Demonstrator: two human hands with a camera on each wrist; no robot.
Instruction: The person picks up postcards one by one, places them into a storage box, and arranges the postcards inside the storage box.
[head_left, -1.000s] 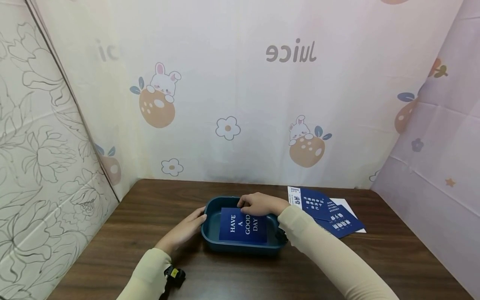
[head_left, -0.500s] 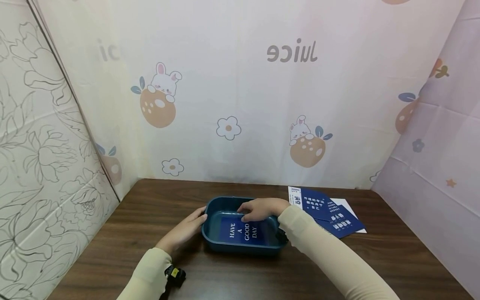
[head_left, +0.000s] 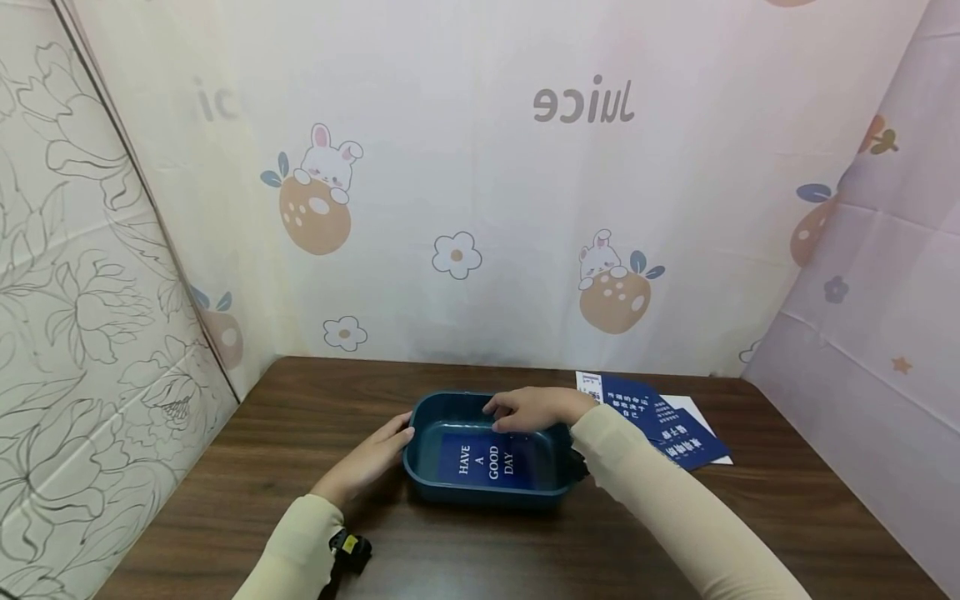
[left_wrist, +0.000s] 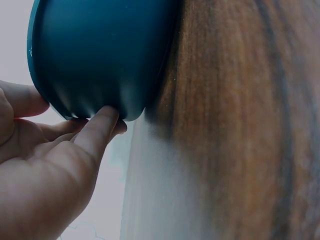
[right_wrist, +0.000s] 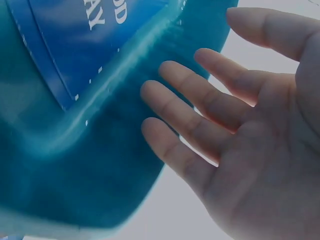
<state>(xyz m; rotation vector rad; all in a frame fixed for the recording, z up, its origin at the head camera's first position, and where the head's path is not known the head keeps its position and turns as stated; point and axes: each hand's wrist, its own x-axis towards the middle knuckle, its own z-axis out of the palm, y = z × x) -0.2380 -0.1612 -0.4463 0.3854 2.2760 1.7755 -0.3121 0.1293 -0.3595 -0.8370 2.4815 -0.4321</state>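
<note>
A dark teal plastic basin (head_left: 487, 497) stands on the table in the head view. Flat on its bottom lies a dark blue card (head_left: 450, 460) with "HAVE A GOOD DAY" in white; a second edge beside it in the right wrist view suggests another card beneath. My left hand (head_left: 367, 467) grips the basin's left end, with the thumb at the rim and the fingers against the outer wall (left_wrist: 100, 60). Over the basin's back right side hovers my right hand (head_left: 536, 408), holding nothing. Its fingers (right_wrist: 187, 85) are spread and loosely bent in the right wrist view.
Several blue and white printed cards (head_left: 686, 437) lie overlapping on the brown wooden table (head_left: 322, 400), behind and right of the basin. The right forearm partly covers them. Patterned curtains (head_left: 465, 167) enclose the table's back and sides.
The blue card, earlier raised in the right hand, now lies on the basin's bottom. My right hand has let go and moved slightly right and up. The left hand stays put.
</note>
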